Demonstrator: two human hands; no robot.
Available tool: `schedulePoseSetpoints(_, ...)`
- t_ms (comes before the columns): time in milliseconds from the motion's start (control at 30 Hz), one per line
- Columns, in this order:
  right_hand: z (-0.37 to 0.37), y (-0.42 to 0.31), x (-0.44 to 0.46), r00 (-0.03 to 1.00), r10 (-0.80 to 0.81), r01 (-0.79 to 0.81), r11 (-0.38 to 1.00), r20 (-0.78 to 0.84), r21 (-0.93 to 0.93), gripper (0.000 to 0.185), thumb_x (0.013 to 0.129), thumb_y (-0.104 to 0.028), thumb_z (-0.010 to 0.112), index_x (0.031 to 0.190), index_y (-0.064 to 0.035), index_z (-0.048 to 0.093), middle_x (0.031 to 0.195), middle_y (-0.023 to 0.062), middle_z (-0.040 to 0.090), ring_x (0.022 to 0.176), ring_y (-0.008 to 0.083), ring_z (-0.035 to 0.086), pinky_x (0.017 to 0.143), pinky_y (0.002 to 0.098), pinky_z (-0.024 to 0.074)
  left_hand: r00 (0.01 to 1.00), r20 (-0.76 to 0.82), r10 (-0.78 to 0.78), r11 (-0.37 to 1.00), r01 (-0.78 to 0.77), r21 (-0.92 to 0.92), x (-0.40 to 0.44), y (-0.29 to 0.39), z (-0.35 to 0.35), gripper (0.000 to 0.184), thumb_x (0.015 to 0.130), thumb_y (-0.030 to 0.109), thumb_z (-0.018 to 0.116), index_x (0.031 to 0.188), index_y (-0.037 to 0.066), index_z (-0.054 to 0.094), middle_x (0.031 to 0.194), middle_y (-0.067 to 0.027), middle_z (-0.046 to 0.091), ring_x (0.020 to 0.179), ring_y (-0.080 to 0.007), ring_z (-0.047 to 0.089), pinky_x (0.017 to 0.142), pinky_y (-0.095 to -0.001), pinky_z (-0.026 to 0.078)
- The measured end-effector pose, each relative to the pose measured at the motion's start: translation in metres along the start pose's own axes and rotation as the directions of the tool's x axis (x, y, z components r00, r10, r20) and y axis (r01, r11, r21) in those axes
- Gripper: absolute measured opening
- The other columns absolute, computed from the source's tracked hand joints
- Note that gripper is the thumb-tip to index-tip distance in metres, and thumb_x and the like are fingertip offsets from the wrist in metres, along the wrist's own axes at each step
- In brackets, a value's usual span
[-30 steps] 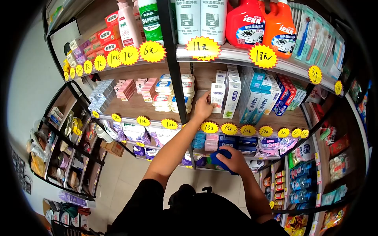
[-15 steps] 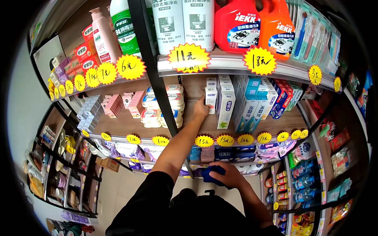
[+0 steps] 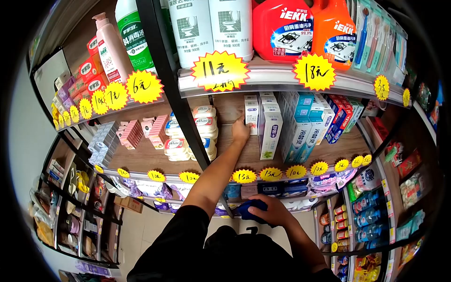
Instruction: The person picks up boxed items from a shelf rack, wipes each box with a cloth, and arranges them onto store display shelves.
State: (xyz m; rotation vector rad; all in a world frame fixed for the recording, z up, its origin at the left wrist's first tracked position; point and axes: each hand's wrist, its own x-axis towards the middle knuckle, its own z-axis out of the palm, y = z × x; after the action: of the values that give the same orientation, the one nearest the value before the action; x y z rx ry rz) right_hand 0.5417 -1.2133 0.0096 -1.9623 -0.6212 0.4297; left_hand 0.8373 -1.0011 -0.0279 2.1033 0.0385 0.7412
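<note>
Shelf [image 3: 246,157] rows upright, end carton [image 3: 252,110] at hand

The black post [image 3: 171,80] crosses before the "White" packs [image 3: 205,122], near the left hand [image 3: 241,129]. Blue-and-white toothpaste boxes [image 3: 299,134] and tall white cartons [image 3: 270,134] already stand in rows. The right hand [image 3: 274,212] clasps a blue cloth [image 3: 249,211]. The end carton, leftmost, isn't yet free of the left hand's narrowed fingers; whether they grip, I cannot tell.
</note>
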Motion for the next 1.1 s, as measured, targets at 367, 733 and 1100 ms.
schedulePoseSetpoints(367,-0.001,0.003,0.005,1.000,0.001,-0.001,1.000,-0.019,-0.008,0.052,0.090,-0.041,0.072,0.128,-0.0064,0.065,0.123,0.0181,0.069,0.117,0.0305,0.065,0.102,0.0375,0.0471,1.000,-0.027,0.000,1.000,0.001,0.027,0.006,-0.004,0.008,0.061,0.080,0.017,0.081,0.137,0.014,0.061,0.101,-0.0206,0.073,0.091,-0.0411,0.070,0.081,-0.0472,0.055)
schedulePoseSetpoints(733,-0.001,-0.004,-0.001,1.000,0.009,-0.009,1.000,-0.017,-0.004,0.049,0.091,-0.038,0.071,0.128,-0.0059,0.064,0.124,0.0183,0.068,0.119,0.0309,0.064,0.104,0.0379,0.0460,0.997,0.033,-0.069,0.995,0.066,0.069,0.001,-0.011,0.006,0.072,0.082,0.026,0.079,0.146,0.008,0.051,0.111,-0.0270,0.070,0.101,-0.0418,0.069,0.089,-0.0466,0.055)
schedulePoseSetpoints(1100,-0.009,-0.015,-0.013,0.992,0.027,-0.004,0.983,-0.122,0.183,0.054,0.089,-0.032,0.077,0.131,-0.0056,0.056,0.120,0.0165,0.067,0.114,0.0259,0.064,0.101,0.0371,0.0472,0.980,0.002,-0.199,0.974,0.198,-0.106,-0.090,0.080,-0.095,0.041,0.093,0.015,0.069,0.130,-0.001,0.060,0.097,-0.0149,0.073,0.091,-0.0249,0.070,0.084,-0.0340,0.054)
